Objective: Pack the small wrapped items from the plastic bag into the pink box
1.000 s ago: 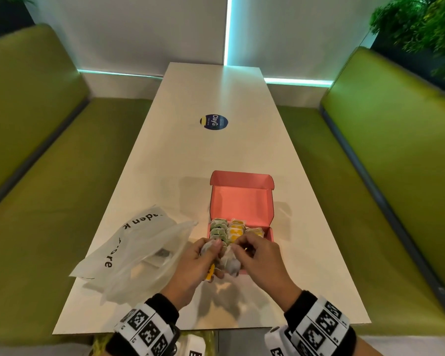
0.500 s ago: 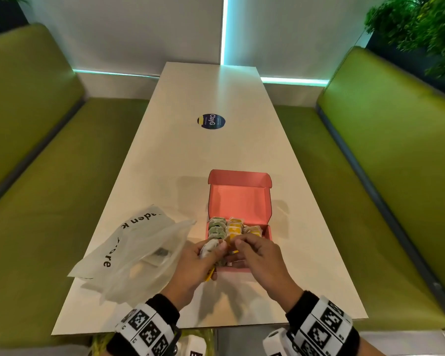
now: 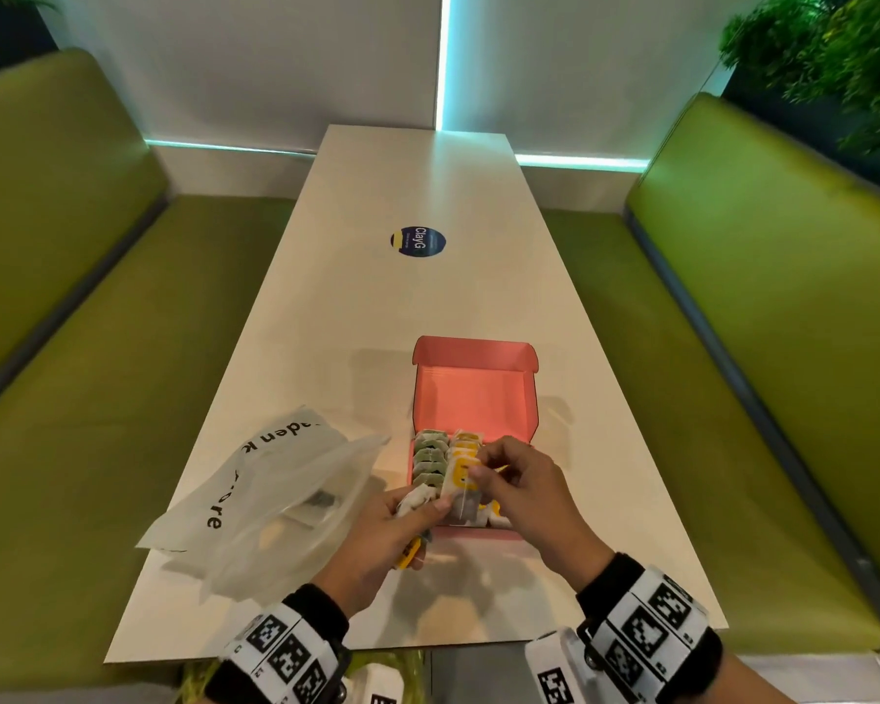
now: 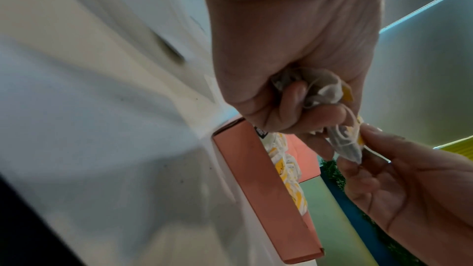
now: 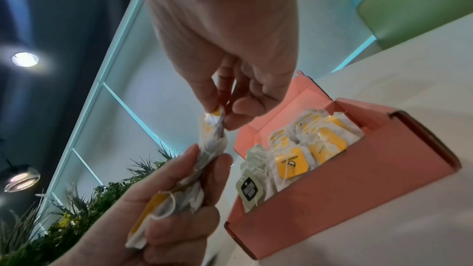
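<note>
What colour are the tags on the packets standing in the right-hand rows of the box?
Yellow tags, clearest in the right wrist view.

Round dark-blue sticker [image 3: 418, 241] out on the bench [image 3: 356, 317], reading "ClayG" in white, turned sideways. Plastic bag [image 3: 270, 500] at the left showing broken black lettering across its folds: "den k" up top, "ore" lower down, the rest lost in creases. Yellow tag [image 5: 291, 164] in the pink box [image 5: 358, 189] carrying a short line of print, too small to read. Dark tag [image 5: 248, 189] beside it, white letters blurred, unreadable. Black-and-white square code markers on both wristbands [image 3: 646, 632], no plain text.
</note>
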The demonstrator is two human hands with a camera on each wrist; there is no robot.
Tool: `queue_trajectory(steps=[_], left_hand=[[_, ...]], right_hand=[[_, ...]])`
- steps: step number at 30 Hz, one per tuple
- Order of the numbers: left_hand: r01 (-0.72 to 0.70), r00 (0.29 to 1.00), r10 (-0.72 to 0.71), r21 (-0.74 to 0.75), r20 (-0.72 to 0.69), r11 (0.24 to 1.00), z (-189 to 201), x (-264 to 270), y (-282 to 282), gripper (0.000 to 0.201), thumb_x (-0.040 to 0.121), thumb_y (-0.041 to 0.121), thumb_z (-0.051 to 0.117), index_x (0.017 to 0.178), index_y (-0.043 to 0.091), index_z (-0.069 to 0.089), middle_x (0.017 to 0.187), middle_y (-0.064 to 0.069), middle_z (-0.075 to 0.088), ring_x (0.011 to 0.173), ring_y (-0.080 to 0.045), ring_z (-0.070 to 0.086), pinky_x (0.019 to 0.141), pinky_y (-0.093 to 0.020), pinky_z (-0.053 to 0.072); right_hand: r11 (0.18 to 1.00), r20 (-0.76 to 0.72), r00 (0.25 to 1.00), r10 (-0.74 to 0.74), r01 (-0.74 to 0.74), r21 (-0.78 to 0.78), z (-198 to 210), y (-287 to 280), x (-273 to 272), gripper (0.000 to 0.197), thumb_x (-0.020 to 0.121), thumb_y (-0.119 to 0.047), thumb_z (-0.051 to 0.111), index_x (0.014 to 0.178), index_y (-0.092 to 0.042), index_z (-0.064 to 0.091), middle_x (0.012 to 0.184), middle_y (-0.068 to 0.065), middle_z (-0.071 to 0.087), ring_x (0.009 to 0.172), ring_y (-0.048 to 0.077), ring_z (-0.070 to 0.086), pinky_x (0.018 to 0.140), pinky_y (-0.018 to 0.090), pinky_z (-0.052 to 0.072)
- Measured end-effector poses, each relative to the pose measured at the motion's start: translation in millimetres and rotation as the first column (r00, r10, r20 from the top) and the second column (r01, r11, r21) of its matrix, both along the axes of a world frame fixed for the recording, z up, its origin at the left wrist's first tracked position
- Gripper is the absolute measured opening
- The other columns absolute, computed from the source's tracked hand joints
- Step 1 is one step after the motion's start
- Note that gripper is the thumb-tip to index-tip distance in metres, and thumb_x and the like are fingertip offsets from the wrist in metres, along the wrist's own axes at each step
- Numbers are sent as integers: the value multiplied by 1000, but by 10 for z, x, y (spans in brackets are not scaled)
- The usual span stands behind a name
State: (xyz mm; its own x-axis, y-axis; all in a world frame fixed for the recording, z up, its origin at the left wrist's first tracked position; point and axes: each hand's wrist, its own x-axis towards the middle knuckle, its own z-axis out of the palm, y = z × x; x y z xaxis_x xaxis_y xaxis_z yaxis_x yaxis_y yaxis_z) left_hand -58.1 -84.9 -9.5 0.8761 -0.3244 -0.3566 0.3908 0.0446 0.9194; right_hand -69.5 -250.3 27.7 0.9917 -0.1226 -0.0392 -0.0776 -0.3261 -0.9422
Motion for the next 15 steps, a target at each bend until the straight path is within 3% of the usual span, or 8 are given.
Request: queue_trajectory(steps=[5,9,13,15], left_hand=[[2,1000,-3,39,25,999,2,-21,-28,28,71,23,75,89,2,68,58,-2,52,44,-9,45,41,-21,39],[-50,998,48,68,38,996,17,15,-85,13,75,6,75,87,8,69,60,1,59,43,-6,47,41,-21,40],[-17,995,6,107,103,994,49,81,-114,14,75,10,76,88,7,71,66,-2,63,53,-8,54,46,-23,42],[-20,988,-5,161,154,987,61,119,-127,14,74,14,78,86,11,73,68,0,65,57,-8,57,51,-24,46]], right_hand=[[995,-47,999,19,-15,96,2,15,-17,21,86,-2,61,73,-17,54,63,-1,57,47,2,52,45,10,38],[994,-108,994,-3,15,106,-5,-29,-6,14,82,-9,68,79,-17,56,66,1,60,48,9,55,45,14,39],[984,-206,962,177,-166,68,45,-166,-6,14,77,-9,73,84,-18,66,70,-3,64,58,9,58,52,18,44],[989,-192,970,147,-144,31,73,-267,22,9,78,-3,70,81,-11,67,67,2,65,54,9,57,51,21,44]])
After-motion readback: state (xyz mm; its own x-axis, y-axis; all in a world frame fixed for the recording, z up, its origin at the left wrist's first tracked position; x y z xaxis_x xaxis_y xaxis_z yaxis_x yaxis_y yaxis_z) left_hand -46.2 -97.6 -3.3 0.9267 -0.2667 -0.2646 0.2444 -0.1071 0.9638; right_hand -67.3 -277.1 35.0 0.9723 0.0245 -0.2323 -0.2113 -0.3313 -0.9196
